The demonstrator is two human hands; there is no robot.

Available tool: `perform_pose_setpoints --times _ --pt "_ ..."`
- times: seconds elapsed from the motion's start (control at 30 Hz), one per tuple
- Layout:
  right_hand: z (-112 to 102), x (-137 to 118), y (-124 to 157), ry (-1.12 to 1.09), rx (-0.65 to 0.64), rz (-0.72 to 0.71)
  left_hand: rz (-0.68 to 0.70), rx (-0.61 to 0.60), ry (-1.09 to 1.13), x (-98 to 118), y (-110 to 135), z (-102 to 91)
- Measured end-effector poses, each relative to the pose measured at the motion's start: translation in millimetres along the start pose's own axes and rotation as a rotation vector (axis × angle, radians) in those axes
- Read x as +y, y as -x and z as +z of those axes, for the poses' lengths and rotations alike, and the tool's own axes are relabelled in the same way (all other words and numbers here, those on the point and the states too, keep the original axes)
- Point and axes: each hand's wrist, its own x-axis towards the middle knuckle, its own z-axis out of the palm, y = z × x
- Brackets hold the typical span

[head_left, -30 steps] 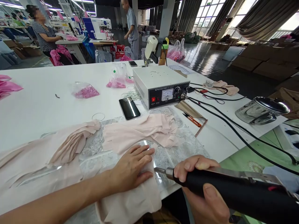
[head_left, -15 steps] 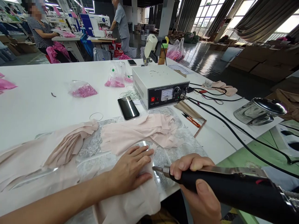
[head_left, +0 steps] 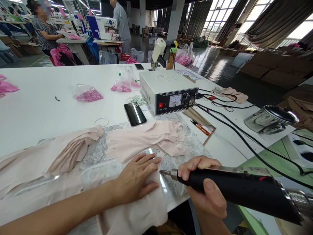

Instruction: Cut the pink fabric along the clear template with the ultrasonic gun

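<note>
My left hand point(head_left: 140, 174) lies flat with fingers stretched out over a pale pink fabric piece point(head_left: 144, 212), which hangs past the table's near edge. In my right hand point(head_left: 202, 186) is a black handheld ultrasonic welder point(head_left: 234, 186), gripped near its front. Its metal tip points left and sits at the fabric's right edge, just beside my left fingers; whether it touches the cloth I cannot tell. Under the cloth is a clear sheet over a grey marbled surface point(head_left: 195, 147). Another pile of pink fabric pieces point(head_left: 146, 137) lies just beyond my left hand, and a folded stack point(head_left: 73, 150) lies to the left.
A control box point(head_left: 176, 101) with a dial stands behind, its black cables point(head_left: 234, 130) running right. Around it are a phone point(head_left: 135, 113), orange thread snips point(head_left: 200, 127), bags of pink bits point(head_left: 88, 94) and a steel lidded cup point(head_left: 271, 119). Two people are at sewing machines beyond.
The welder's tip has shifted slightly away from me along the fabric's edge, and its rear end has tilted. My left hand stays in place. A person in the background has moved left.
</note>
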Motion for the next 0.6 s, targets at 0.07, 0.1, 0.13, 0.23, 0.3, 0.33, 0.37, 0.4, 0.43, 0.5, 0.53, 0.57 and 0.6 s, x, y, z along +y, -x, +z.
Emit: perform_pose_setpoints --times 0.07,0.1,0.13,0.23,0.3,0.33,0.37,0.4,0.43,0.5,0.53,0.57,0.6 --pt "0.8 -0.6 0.1 0.013 -0.012 0.002 0.004 0.001 0.003 0.1 -0.2 -0.3" --pt "1.2 -1.1 -0.1 0.02 -0.02 0.002 0.004 0.002 0.004 0.1 -0.3 -0.5" --pt "1.5 -1.5 -0.4 0.026 -0.028 0.001 0.004 0.002 0.003 0.1 -0.4 -0.7" --pt "1.7 -1.3 -1.9 0.03 -0.044 0.004 -0.002 0.002 0.004 -0.2 -0.5 -1.1" --pt "1.1 0.1 -3.6 0.024 -0.032 0.0 -0.007 0.002 0.01 -0.6 -0.3 -0.9" --pt "0.6 1.1 -4.6 0.022 -0.02 -0.007 -0.007 0.001 0.014 -0.9 -0.1 -0.8" --pt "0.2 2.2 -5.8 0.023 -0.01 -0.02 -0.008 0.001 0.017 -1.1 0.0 -0.6" --pt "-0.2 3.5 -7.1 0.027 -0.002 -0.037 -0.009 -0.002 0.019 -1.3 0.1 -0.5" --pt "-0.6 4.8 -8.3 0.031 0.002 -0.052 -0.01 -0.006 0.021 -1.4 0.2 -0.4" --pt "-1.0 7.7 -10.4 0.038 -0.003 -0.073 -0.017 -0.015 0.023 -1.3 0.3 -0.4" --pt "-1.0 9.1 -11.1 0.04 -0.008 -0.078 -0.021 -0.019 0.024 -1.1 0.4 -0.3" --pt "-0.9 10.3 -11.6 0.043 -0.01 -0.077 -0.024 -0.02 0.025 -0.9 0.5 -0.2" --pt "-0.8 11.4 -12.0 0.044 -0.011 -0.076 -0.025 -0.021 0.024 -0.7 0.6 0.2"
